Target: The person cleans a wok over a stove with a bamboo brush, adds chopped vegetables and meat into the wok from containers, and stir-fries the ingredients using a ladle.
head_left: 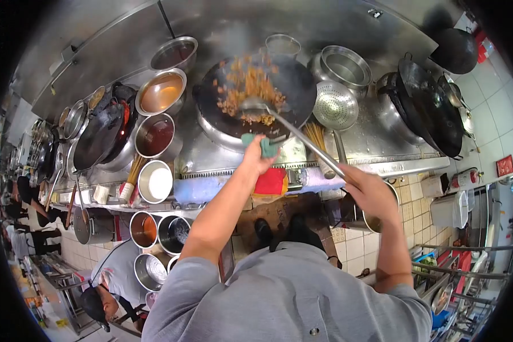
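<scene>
A black wok [299, 94] stands over the burner in front of me, steam rising from it. Browned diced food [251, 80] is in mid-air above the wok, blurred by motion, with more lying inside. My left hand [256, 158] is closed around the wok's handle at the near rim, with a folded green cloth [267, 146] in its grip. Out to the right, my right hand [371, 192] grips the far end of a long metal ladle [303, 135]. The ladle's bowl is inside the wok, against the food.
A perforated strainer [336, 104] and a bamboo brush [314, 135] lie right of the wok. Pots of liquid [161, 92] line its left side. Another black wok [430, 105] rests farther right. A red and yellow cloth [270, 181] sits at the counter edge. A co-worker [111, 279] bends at lower left.
</scene>
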{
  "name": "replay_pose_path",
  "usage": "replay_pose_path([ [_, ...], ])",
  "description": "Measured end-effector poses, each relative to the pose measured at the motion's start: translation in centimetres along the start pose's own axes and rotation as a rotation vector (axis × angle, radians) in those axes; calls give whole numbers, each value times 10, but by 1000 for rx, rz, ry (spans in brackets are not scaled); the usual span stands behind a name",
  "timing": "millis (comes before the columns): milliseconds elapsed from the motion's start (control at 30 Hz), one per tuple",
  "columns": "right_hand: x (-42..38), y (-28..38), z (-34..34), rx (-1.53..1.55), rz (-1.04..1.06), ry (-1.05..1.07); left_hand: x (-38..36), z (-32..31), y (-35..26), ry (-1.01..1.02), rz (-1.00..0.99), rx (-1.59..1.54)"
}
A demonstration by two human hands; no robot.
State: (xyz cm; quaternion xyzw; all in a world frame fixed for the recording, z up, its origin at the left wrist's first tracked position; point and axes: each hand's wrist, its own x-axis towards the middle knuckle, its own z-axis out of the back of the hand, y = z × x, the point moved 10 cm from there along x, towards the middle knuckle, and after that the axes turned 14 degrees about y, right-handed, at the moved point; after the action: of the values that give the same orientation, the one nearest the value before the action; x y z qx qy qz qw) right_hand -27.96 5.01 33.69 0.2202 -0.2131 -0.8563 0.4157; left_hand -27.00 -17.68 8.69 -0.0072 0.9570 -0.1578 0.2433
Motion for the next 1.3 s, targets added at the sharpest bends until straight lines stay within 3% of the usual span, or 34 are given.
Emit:
replay_pose_path([
  [67,-41,-2,24,-45,-157,233,-29,-7,13,-59,63,8],
  [167,-65,7,52,-48,-209,295,-71,-29,20,-53,129,140],
  [233,-41,10,50,-208,-72,233,-63,-45,7,-87,123,127],
  [333,46,-24,3,-185,-75,95,6,6,1,-19,81,180],
  [400,81,-33,-22,-148,-74,-34,-1,23,23,-17,104,192],
  [467,87,-29,-31,-122,-107,-80,-14,55,56,-82,170,210],
  [533,78,-23,-35,-107,-108,-132,-42,13,63,-1,126,49],
  [600,53,-23,-39,-51,-96,-138,-14,9,34,7,40,72],
  [667,21,-14,-28,29,-29,-113,16,10,-5,-92,-39,24],
  [733,-22,-1,1,-33,36,-2,3,5,-12,-55,-38,33],
  [800,-60,2,30,-75,-117,268,-45,-1,11,-30,29,69],
  [867,-76,16,59,-89,-130,286,-90,-28,23,-2,167,175],
  [900,-79,17,62,-89,-159,322,-94,-33,20,-106,162,165],
  [967,-42,6,46,-168,-134,275,-54,-26,4,-66,127,165],
  [1000,-13,-2,33,-182,14,123,-28,-20,-4,-30,101,166],
  [1100,73,-30,-15,-170,-14,7,-2,17,10,4,82,188],
  [1133,84,-28,-26,-179,-10,5,-5,26,26,44,92,200],
  [1200,92,-34,-31,-78,-78,-94,-22,54,57,-63,174,265],
  [1233,88,-31,-31,-89,-64,-98,-30,44,75,-4,254,55],
  [1300,70,-31,-33,-89,-63,-144,-9,29,50,16,132,60],
])
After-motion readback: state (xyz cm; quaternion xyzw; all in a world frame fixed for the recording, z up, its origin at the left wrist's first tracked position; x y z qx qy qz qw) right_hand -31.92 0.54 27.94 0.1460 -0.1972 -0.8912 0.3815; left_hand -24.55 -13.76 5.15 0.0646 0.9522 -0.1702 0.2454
